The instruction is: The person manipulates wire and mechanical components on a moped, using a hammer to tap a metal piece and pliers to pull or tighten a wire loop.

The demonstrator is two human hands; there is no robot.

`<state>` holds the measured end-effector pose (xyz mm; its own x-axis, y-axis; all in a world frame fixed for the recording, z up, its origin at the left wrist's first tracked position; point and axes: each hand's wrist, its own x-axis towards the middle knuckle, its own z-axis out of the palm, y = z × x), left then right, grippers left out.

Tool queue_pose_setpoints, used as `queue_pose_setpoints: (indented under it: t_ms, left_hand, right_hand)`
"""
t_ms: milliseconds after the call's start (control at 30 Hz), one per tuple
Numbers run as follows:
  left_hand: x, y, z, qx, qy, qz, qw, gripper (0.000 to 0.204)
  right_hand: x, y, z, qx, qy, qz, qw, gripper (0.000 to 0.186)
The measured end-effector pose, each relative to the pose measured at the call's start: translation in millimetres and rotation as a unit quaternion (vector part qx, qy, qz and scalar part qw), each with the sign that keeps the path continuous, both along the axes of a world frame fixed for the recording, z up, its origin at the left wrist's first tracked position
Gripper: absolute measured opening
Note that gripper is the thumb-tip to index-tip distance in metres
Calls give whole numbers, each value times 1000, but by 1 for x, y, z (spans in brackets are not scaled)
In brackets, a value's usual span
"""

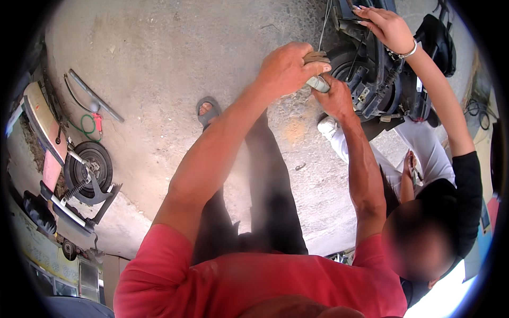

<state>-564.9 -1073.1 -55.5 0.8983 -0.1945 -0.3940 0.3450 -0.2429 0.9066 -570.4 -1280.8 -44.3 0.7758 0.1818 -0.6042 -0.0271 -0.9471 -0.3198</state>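
Fingers (318,68) curl closed around a pale object (318,83), left hand (286,68) and right hand (336,99) outstretched.

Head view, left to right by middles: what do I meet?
Black scooter wheel, dark grey sandal, left hand, pale object between the hands, right hand, co-worker's hand, co-worker's black sleeve.

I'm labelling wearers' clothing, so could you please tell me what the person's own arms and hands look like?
Short red sleeves end above the elbows. The forearms are bare below them, and neither the left hand nor the right hand shows a glove, watch or bracelet.
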Motion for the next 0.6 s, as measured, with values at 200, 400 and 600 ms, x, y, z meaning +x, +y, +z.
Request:
queue_pose_setpoints:
  t_ms: [200,400,600]
  left_hand:
    - [24,-9,39,13,-86,-4,996,42]
    - [14,-31,44,132,-106,24,985,35]
    - [0,-60,32,146,-71,100,982,27]
  right_hand:
    - [-9,-6,15,37,-33,-76,996,29]
    - [-11,-8,22,20,-34,-92,995,30]
    - [-1,-28,34,-23,-33,-25,999,34]
